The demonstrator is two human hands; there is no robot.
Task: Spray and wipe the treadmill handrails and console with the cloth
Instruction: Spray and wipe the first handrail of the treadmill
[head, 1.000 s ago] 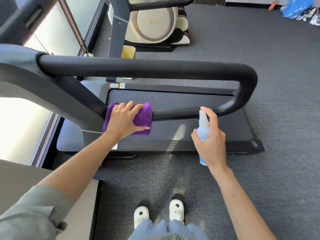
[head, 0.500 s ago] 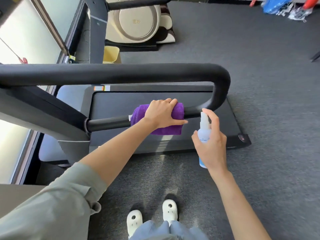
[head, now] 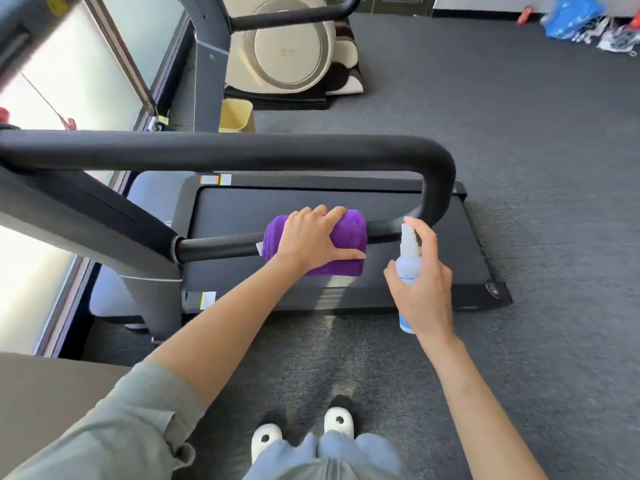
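Note:
A black padded handrail [head: 221, 152] loops round from an upper bar to a lower bar [head: 214, 247] above the treadmill belt [head: 277, 206]. A purple cloth [head: 349, 230] is wrapped over the lower bar, and my left hand [head: 311, 239] grips it round the bar. To the right, my right hand [head: 424, 289] holds a small clear spray bottle [head: 408, 265] upright, with the forefinger on its white nozzle, close to the bend of the rail. The console is out of view.
The treadmill's grey upright [head: 86, 220] rises at the left beside bright windows. A second machine [head: 287, 46] and a yellow bin [head: 235, 116] stand behind. Grey carpet [head: 519, 133] spreads to the right, with bags [head: 571, 15] at the far corner. My white shoes [head: 266, 439] stand below.
My left hand slid the purple cloth rightward along the lower bar, from the upright toward the rail's bend. My right hand kept the spray bottle in much the same place.

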